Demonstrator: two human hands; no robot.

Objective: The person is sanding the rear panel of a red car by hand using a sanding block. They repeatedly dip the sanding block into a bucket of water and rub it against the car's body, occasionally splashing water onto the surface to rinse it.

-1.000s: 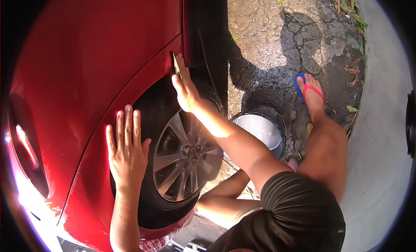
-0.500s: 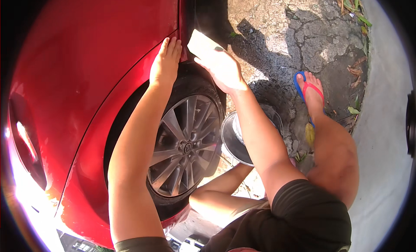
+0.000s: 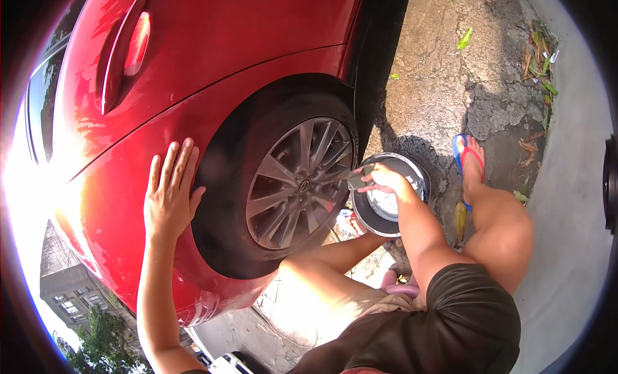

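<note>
My left hand (image 3: 168,203) lies flat on the red car's body panel (image 3: 212,113), beside the wheel arch, with its fingers stretched out and nothing in them. Over a dark round bucket (image 3: 421,181), my right hand (image 3: 385,179) is closed on a block-shaped sponge (image 3: 361,177), which looks grey-green in the shade. Whitish, sudsy water (image 3: 386,206) shows in the bucket below that hand. The wheel (image 3: 301,184), with its grey multi-spoke rim and black tyre, stands between my two hands.
My bare leg and blue-and-red flip-flop (image 3: 461,156) are right of the bucket on cracked concrete (image 3: 438,71). A pale wall (image 3: 573,200) bounds the right side, with dry leaves (image 3: 531,145) along its foot. The car's door handle (image 3: 122,52) juts out at upper left.
My right hand has come down from the panel edge above the wheel to the bucket, still holding the sponge. My left hand has shifted left and down along the panel. The view has shifted.
</note>
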